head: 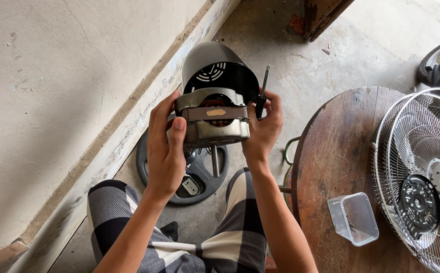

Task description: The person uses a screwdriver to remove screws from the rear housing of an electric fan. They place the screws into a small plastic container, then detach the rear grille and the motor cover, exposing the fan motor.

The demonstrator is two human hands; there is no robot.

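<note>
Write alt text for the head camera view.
Two bare hands, left hand and right hand, hold a fan motor with its dark rear cover above a round fan base. Right: a wooden table bearing a wire fan guard and clear plastic container.

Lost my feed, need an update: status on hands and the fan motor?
Both hands gripping fan motor: left hand, right hand. Right also pinches screwdriver. Shaft points down. Nothing in the way.

Your left hand (165, 149) hides one side of the fan motor (214, 117), and the motor hides part of the round base (149, 172) below; the wire fan guard (422, 177) runs off the right edge
</note>
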